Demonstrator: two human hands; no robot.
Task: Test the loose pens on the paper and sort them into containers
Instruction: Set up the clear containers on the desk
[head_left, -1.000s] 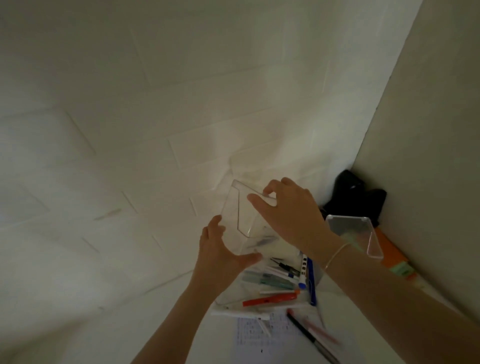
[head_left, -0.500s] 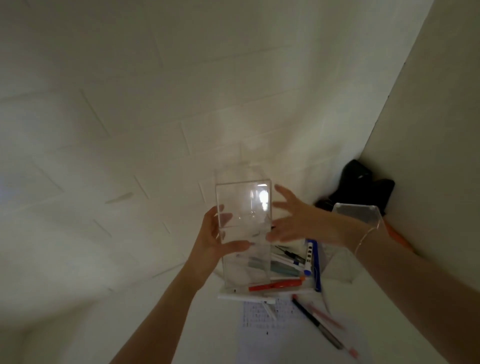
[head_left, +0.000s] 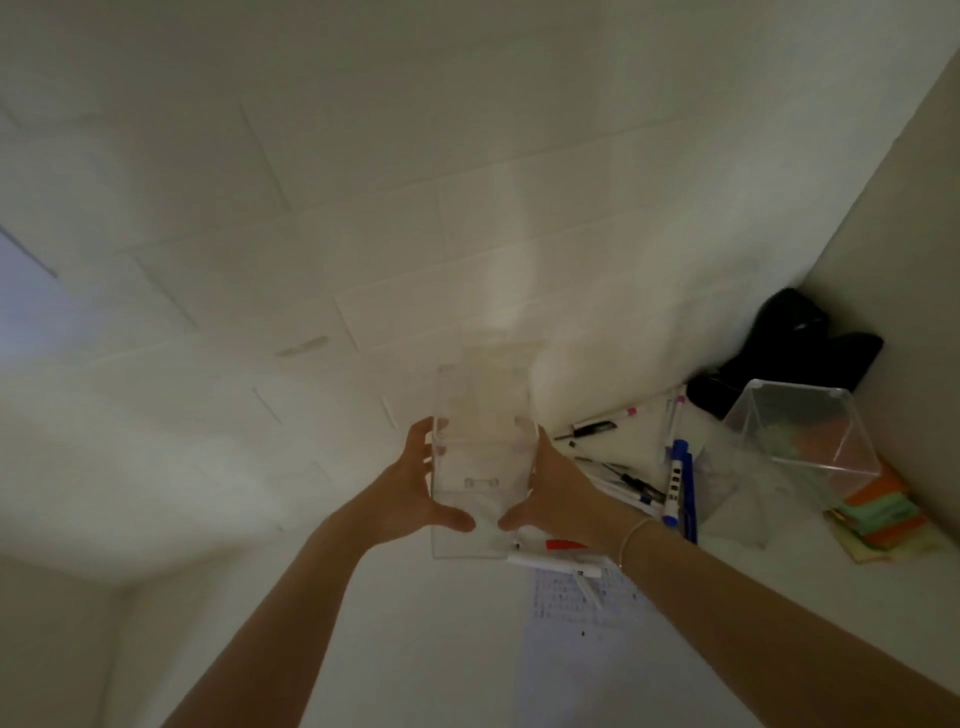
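Note:
I hold a clear plastic container (head_left: 480, 457) upright between both hands above the white table. My left hand (head_left: 415, 493) grips its left wall, thumb across the front. My right hand (head_left: 550, 493) grips its right wall the same way. Nothing shows inside it. Several loose pens (head_left: 623, 478) lie on the table to the right, among them blue markers (head_left: 678, 483), a red-capped pen (head_left: 563, 544) and a white pen (head_left: 556, 564). The test paper (head_left: 576, 608) with scribbles lies in front of them. A second clear container (head_left: 800, 431) stands at the right.
A black object (head_left: 789, 348) sits in the back right corner against the wall. A stack of orange and green sticky notes (head_left: 878, 514) lies at the right edge, beside the second container. The white tiled wall rises close behind the table.
The container was tipped with pens under it; now it is upright and moved left, off the pens. My right hand went from its top edge to its right wall.

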